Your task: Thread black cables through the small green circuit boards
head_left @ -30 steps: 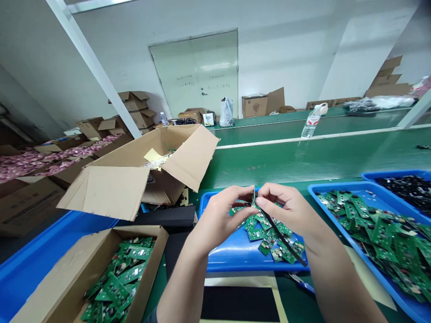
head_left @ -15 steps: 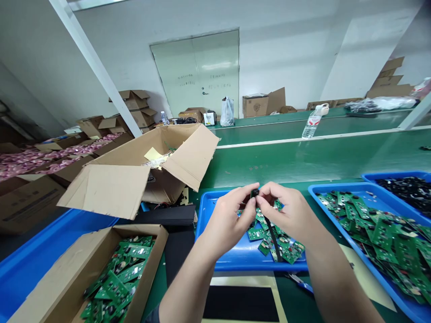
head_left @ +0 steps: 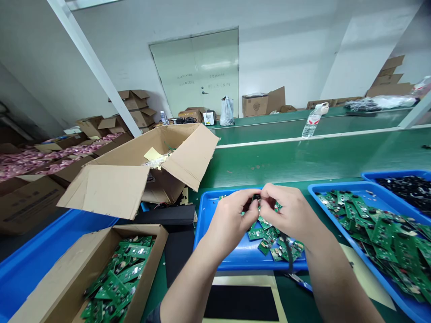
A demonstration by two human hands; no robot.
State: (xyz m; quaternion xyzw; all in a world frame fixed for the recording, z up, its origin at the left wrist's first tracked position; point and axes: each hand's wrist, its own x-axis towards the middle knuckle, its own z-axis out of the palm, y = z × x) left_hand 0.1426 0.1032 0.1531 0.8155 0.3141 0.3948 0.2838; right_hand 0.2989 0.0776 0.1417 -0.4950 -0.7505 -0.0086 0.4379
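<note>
green circuit boards (head_left: 256, 233) lie loose in a blue tray (head_left: 249, 268) at the centre of the frame, beneath two bare hands. the left hand (head_left: 233, 220) pinches a small dark part (head_left: 256, 197) between thumb and forefinger, just above the middle of the tray; its exact form is largely hidden by the fingers. the right hand (head_left: 288, 210), thumb and forefinger drawn together, meets the left fingertips there and grasps a black strip (head_left: 288, 253) — the strip hangs below the palm, across the tray's near rim, its gripped end out of sight. lower right of centre: a blue-handled tool (head_left: 301, 281). right: a second blue tray (head_left: 330, 185), heaped with similar boards. lower left: an open carton (head_left: 151, 264), likewise filled.
</note>
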